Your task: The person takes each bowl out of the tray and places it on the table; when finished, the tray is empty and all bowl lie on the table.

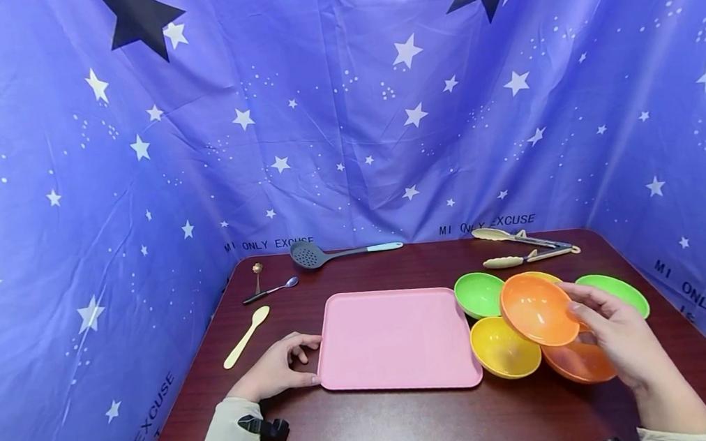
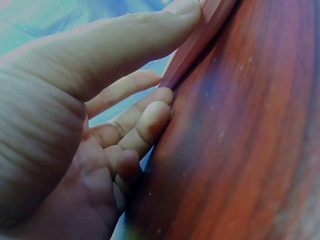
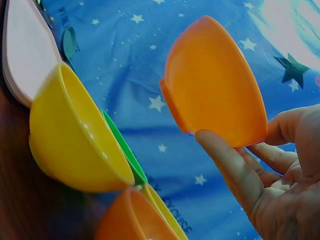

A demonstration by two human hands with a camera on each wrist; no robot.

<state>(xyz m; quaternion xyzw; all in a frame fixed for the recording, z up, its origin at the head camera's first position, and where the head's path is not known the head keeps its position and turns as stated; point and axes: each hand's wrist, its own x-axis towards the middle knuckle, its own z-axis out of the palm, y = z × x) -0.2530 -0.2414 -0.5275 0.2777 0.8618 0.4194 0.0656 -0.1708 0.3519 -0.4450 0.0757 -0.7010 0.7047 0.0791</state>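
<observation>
My right hand (image 1: pixel 617 330) holds an orange bowl (image 1: pixel 538 308) by its rim, raised above the other bowls. In the right wrist view the thumb lies on one side of the lifted bowl (image 3: pixel 215 85) and the fingers on the other. Beneath it sit a yellow bowl (image 1: pixel 506 351), another orange bowl (image 1: pixel 582 361) and a green bowl (image 1: pixel 479 295). At the pink tray's left edge, my left hand (image 1: pixel 277 367) touches the tray (image 1: pixel 398 342) with its thumb and index fingertip, set apart along the rim. Its other fingers bend loosely near the table.
Another green bowl (image 1: pixel 617 290) stands at the right, and a second yellow bowl is mostly hidden. Tongs (image 1: pixel 528 250) and a grey skimmer (image 1: pixel 312 254) lie at the back. Several spoons, including a pale yellow spoon (image 1: pixel 246 338), lie at the left.
</observation>
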